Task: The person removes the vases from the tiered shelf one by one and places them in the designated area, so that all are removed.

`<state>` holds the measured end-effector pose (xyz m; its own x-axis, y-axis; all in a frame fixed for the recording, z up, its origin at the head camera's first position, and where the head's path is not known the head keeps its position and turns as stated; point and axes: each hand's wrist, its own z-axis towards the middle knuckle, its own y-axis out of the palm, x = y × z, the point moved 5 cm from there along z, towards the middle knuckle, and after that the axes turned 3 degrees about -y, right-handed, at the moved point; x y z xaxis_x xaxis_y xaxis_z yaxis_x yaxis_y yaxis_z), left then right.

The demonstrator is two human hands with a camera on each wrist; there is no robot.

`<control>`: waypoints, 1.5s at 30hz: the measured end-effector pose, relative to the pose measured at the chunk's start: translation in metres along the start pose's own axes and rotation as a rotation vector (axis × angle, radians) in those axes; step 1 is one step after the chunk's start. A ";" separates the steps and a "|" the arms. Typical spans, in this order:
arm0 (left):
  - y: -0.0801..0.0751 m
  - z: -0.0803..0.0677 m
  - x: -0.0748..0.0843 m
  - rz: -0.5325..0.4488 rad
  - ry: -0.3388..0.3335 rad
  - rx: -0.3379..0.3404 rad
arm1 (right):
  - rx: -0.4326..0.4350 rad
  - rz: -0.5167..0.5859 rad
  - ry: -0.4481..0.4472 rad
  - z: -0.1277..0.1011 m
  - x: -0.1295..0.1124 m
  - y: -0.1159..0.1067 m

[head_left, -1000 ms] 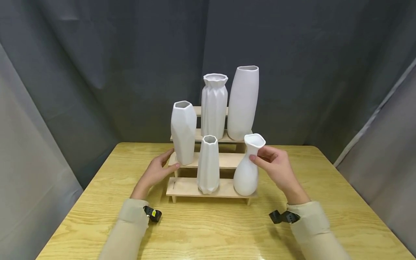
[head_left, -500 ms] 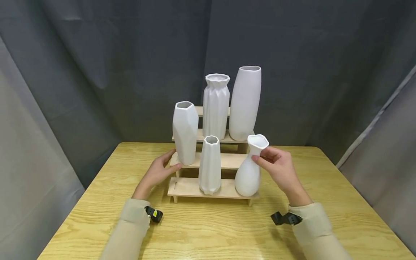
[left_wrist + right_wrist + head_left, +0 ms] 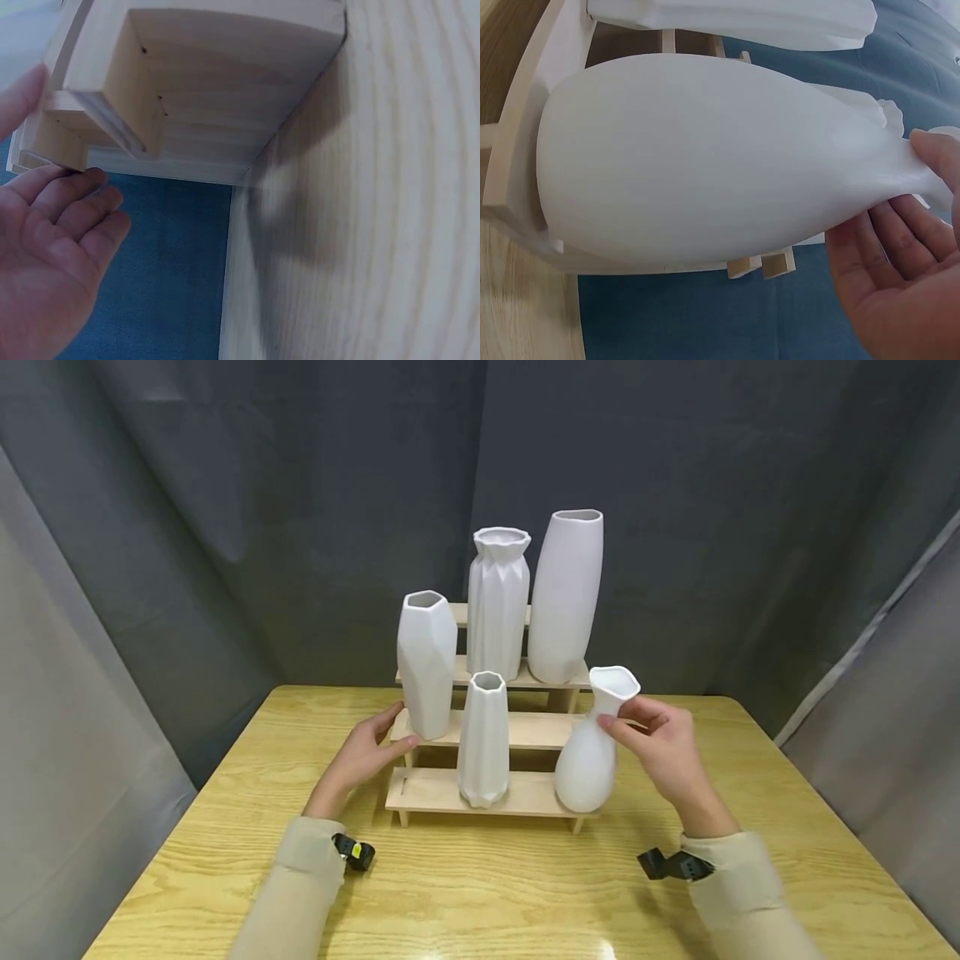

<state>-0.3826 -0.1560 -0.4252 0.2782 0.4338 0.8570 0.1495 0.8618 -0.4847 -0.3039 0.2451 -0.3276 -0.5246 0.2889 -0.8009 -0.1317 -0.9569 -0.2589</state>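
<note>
Narrow-necked vase [image 3: 585, 768] held at the right end of the stand [image 3: 427, 787]

The vase was right of centre in the frame, over the lowest shelf, its neck leaning rightward; whether its base touched wood was unclear. The right hand [image 3: 660, 745] pinched that neck. Left of centre, the left hand [image 3: 362, 757] held the middle shelf's end between thumb and fingers. Positioning seemed the step in hand; next, a level, fully supported base looked necessary before letting go.

Dark grey curtain [image 3: 675, 527] behind, paler drapes [image 3: 67, 718] either side, yellowish table [image 3: 495, 893] (wood-grained)
</note>
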 end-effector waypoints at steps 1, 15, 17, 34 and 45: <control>0.000 0.000 0.000 -0.001 -0.003 -0.002 | 0.007 0.000 0.002 -0.001 0.000 -0.002; -0.003 -0.010 0.016 0.003 -0.047 -0.041 | 0.051 -0.071 0.026 -0.006 0.006 -0.023; -0.004 -0.015 0.026 0.014 -0.057 -0.049 | 0.056 -0.096 0.032 -0.005 0.006 -0.027; -0.001 -0.007 0.012 0.040 -0.024 -0.023 | 0.106 -0.211 0.063 0.002 0.012 -0.058; 0.001 -0.004 0.003 0.046 -0.026 -0.020 | 0.139 -0.302 0.109 0.008 0.026 -0.068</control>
<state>-0.3781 -0.1548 -0.4234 0.2606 0.4793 0.8381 0.1559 0.8358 -0.5265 -0.3151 0.3175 -0.3263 -0.3524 0.5537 -0.7545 -0.3841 -0.8207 -0.4229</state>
